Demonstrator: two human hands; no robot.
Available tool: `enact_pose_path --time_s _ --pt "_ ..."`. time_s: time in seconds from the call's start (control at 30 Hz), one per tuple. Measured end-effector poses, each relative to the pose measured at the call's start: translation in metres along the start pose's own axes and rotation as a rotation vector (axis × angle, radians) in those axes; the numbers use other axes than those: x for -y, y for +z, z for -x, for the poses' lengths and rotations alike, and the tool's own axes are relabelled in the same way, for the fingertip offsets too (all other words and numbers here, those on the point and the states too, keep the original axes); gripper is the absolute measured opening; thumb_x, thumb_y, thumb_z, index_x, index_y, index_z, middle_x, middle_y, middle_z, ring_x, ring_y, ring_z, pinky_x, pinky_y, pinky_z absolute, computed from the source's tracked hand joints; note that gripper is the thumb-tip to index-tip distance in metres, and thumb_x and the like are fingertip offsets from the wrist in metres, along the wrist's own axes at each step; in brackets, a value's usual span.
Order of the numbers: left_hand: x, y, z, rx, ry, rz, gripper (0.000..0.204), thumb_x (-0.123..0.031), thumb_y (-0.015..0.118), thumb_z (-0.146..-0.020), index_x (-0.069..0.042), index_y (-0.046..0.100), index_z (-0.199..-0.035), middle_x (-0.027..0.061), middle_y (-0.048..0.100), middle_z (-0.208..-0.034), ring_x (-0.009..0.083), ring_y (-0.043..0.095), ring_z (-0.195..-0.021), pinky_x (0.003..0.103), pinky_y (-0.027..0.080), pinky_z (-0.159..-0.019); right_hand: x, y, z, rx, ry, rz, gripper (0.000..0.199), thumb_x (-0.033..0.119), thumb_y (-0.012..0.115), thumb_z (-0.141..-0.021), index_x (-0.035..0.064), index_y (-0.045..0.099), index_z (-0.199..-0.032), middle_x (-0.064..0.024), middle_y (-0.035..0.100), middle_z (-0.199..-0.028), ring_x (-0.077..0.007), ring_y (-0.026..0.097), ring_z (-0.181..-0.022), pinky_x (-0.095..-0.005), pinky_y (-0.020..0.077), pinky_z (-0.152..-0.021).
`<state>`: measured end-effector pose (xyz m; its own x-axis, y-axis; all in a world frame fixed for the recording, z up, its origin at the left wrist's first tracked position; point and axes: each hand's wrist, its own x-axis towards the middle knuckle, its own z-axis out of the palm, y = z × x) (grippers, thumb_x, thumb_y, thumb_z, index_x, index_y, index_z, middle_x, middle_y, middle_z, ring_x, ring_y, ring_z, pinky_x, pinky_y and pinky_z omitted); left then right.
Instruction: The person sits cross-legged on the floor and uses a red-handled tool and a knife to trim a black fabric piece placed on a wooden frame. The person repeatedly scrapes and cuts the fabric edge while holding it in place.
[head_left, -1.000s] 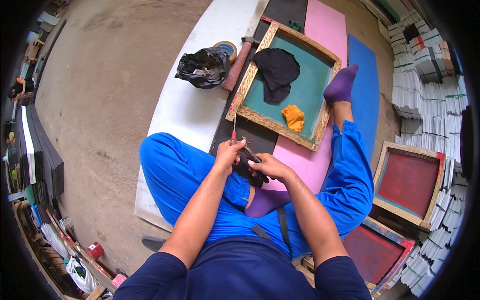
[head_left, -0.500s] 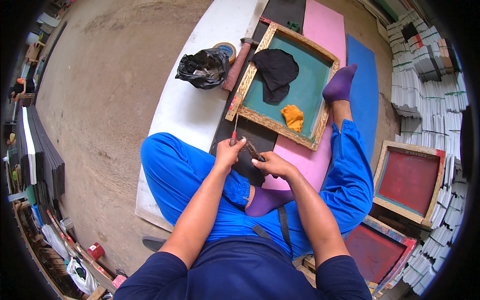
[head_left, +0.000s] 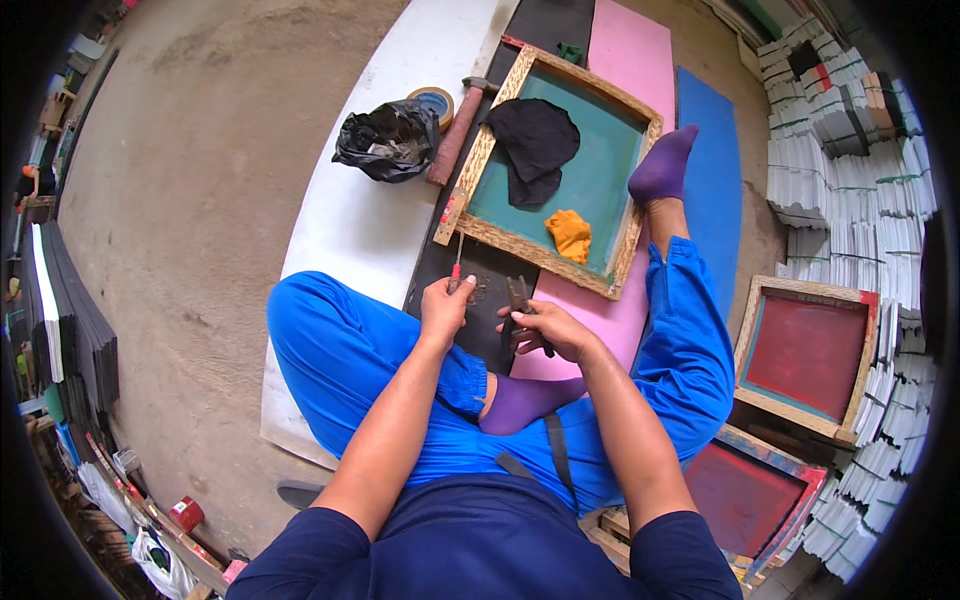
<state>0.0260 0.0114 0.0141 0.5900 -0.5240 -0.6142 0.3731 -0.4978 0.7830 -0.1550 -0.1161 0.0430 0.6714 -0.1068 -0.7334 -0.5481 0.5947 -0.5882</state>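
Left hand (head_left: pixel 441 313), grip clenched on a slim red-handled screwdriver (head_left: pixel 455 274), points it to twelve o'clock; at three o'clock, right hand (head_left: pixel 556 328) grasps dark metal pliers (head_left: pixel 517 293)!

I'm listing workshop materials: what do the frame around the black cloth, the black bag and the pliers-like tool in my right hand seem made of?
Frame: probably wood, worn; pale brown, streaked bars.
Black bag: likely thin plastic, glossy; sharp creases catch the light.
Pliers-like tool in your right hand: probably metal, dull, from its dark brown tip; handle covering unclear.
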Motion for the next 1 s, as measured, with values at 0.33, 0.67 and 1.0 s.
enact_pose_path --time_s 0.33,0.67,1.0 --pt "-0.001 0.011 -0.003 0.069 -0.007 0.051 0.034 -0.033 0.072 -0.090 -0.002 0.066 -0.077 0.0003 0.056 -0.060 0.0078 0.047 -0.043 0.026 0.037 -0.039 0.035 -0.053 0.028 -0.319 0.140 0.312 0.033 0.025 0.059 -0.098 -0.0050 0.054 -0.110 -0.0179 0.068 -0.099 -0.0262 0.071 -0.079 -0.0385 0.0577 -0.052" --pt "-0.002 0.014 -0.006 0.066 0.012 0.077 0.037 -0.034 0.072 -0.089 -0.004 0.064 -0.070 -0.0006 0.053 -0.054 0.0088 0.048 -0.042 0.028 0.038 -0.040 0.098 -0.054 0.010 -0.300 0.473 0.742 0.029 0.025 0.060 -0.096 -0.0034 0.059 -0.101 -0.0153 0.068 -0.078 -0.0270 0.070 -0.063 -0.0419 0.0584 -0.052" --pt "-0.005 0.014 -0.006 0.087 0.006 0.125 0.038 -0.035 0.072 -0.089 -0.005 0.062 -0.069 -0.0006 0.055 -0.055 0.0096 0.049 -0.042 0.029 0.038 -0.042 0.129 -0.041 -0.011 -0.325 0.606 0.837 0.033 0.024 0.057 -0.096 -0.0070 0.061 -0.085 -0.0199 0.066 -0.069 -0.0324 0.068 -0.056 -0.0477 0.0557 -0.050"
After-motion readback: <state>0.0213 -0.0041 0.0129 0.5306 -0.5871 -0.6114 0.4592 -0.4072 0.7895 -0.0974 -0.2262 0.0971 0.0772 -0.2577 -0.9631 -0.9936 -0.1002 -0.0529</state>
